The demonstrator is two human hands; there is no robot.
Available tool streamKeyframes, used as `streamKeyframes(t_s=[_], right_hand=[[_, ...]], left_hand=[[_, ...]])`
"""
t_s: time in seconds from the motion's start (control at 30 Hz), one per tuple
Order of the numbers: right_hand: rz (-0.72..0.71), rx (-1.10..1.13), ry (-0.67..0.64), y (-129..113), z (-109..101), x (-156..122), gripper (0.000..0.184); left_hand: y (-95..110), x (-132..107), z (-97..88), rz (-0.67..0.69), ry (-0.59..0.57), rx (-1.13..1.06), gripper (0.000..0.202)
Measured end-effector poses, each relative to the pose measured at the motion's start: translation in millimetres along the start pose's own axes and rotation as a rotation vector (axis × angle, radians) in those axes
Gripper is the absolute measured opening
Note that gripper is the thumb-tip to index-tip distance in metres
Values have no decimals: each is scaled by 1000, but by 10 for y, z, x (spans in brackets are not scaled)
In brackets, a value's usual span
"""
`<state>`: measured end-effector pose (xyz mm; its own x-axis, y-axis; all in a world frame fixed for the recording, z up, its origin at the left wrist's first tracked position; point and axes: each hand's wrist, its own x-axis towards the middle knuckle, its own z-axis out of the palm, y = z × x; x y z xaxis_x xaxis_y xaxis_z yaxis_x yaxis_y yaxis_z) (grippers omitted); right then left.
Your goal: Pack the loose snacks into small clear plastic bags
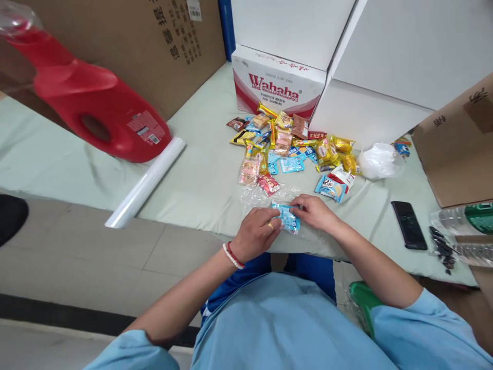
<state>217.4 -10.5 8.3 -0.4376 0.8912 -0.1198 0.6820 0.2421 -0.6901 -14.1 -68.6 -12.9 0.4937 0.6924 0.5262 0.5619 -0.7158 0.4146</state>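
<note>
Both my hands hold a small light-blue snack packet (286,218) over a sheet of clear plastic wrap (259,197) near the table's front edge. My left hand (257,232) is closed, pinching the packet's left side; a ring and bead bracelets show on it. My right hand (314,211) is closed on the packet's right end. Beyond them a pile of several snack packets (285,146) in yellow, blue, pink and red lies on the pale green tablecloth (208,174).
A white roll (148,181) lies at the table's left edge beside a big red jug (92,107). A Wahaha carton (279,82) and white boxes (385,61) stand behind. A white bag (380,160), black phone (409,225), water bottle (462,220) and brown box (458,144) lie right.
</note>
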Motion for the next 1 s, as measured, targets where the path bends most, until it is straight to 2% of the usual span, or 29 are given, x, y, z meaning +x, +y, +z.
streamKeyframes(t_s=[0.1,0.17,0.27,0.37,0.47,0.6,0.67,0.73,0.8,0.9,0.93,1.0], right_hand=[[-25,-36,104,-52,-46,-86,24],[-56,-10,105,-116,-126,-160,31],[-85,-32,4,-155,-182,-244,30],[9,-48,-22,-56,-120,-258,20],[107,-8,-38,101,-64,-230,20],[132,-67,-202,215,-203,-100,26],[122,-174,-173,230,-312,54,27],[86,-282,-79,237,-365,261,27],[43,-344,-22,240,-333,479,35],[78,-352,-76,227,-206,730,52],[103,-337,-115,217,-172,780,49],[127,-266,-188,194,-153,831,30]], left_hand=[[-55,91,102,-180,-43,-88,21],[-94,141,175,-287,-48,-146,24],[-139,181,259,-309,-41,-182,23],[-179,190,298,-335,-53,-159,19],[-211,193,303,-370,-51,-42,15],[-210,210,312,-285,12,110,20],[-198,224,330,-221,41,145,22],[-190,239,348,-163,31,158,24],[-188,252,354,-120,4,166,25],[-184,260,338,-84,-28,189,27],[-181,258,330,-81,-43,195,27],[-170,248,318,-83,-75,203,27]])
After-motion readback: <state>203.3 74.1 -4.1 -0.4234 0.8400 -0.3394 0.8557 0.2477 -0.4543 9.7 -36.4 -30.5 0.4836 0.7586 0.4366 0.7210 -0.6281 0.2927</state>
